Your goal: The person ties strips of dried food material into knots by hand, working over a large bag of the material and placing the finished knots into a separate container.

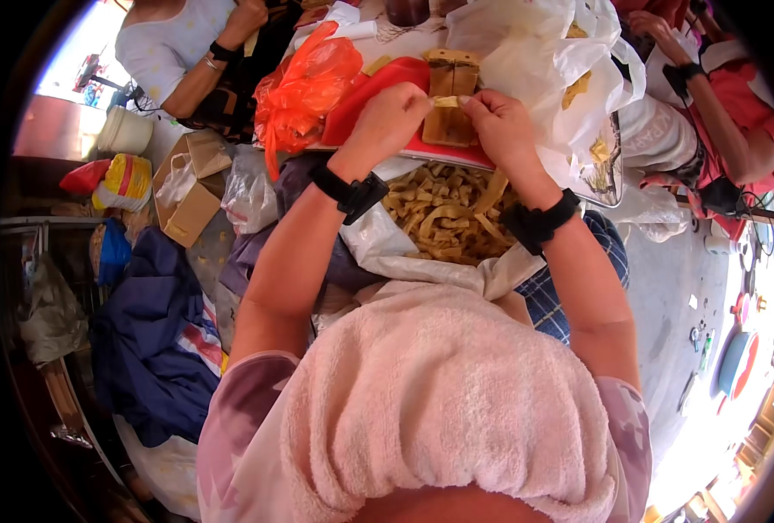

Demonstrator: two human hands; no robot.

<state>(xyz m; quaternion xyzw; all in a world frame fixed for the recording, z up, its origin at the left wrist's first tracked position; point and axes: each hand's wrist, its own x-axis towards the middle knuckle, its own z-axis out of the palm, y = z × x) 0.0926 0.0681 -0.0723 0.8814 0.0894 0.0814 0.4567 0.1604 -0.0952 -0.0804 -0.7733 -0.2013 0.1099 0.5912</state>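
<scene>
My left hand (pixel 394 112) and my right hand (pixel 503 127) face each other over a small wooden block (pixel 451 131). Between their fingertips is a short, pale yellow strip (pixel 447 102), with one end pinched in each hand. The block has a dark seam in its upper half and stands on a red surface (pixel 401 73) at the table's near edge. Below my hands, an open white sack (pixel 396 252) is filled with folded yellow-brown pieces (pixel 452 209). One long strip (pixel 491 193) hangs down near my right wrist into the sack.
A red plastic bag (pixel 308 91) lies left of the block, and a white plastic bag (pixel 531 46) to its right. People sit at both sides; a person's arm (pixel 197 88) shows at upper left. A cardboard box (pixel 190 186) stands on the floor at left.
</scene>
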